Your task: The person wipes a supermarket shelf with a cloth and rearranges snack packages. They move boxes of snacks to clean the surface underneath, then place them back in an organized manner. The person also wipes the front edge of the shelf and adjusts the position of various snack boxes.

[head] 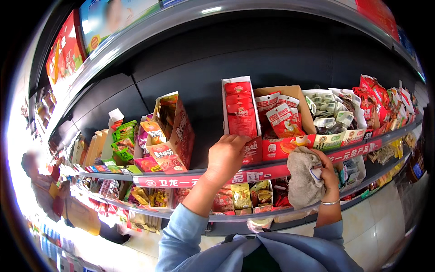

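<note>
On the upper shelf, my left hand (226, 153) is at the front of a narrow white-sided box of red snack packets (242, 112), its fingers over the front edge. Part of the box front is hidden by the hand. My right hand (328, 173) grips a folded grey-beige cloth (304, 178) in front of the shelf edge. Right of the red-packet box stands a cardboard box of red and white snack pouches (285, 119). To the left, past a gap of bare dark shelf (205, 139), is a cardboard box (175, 136) with orange and brown packets.
Boxes of green packets (124, 141) stand further left; black-and-white and red packets (334, 112) line the right. A red label strip (176, 180) runs along the shelf edge (127, 176). A lower shelf holds more packets. Another person (64, 197) is at the far left.
</note>
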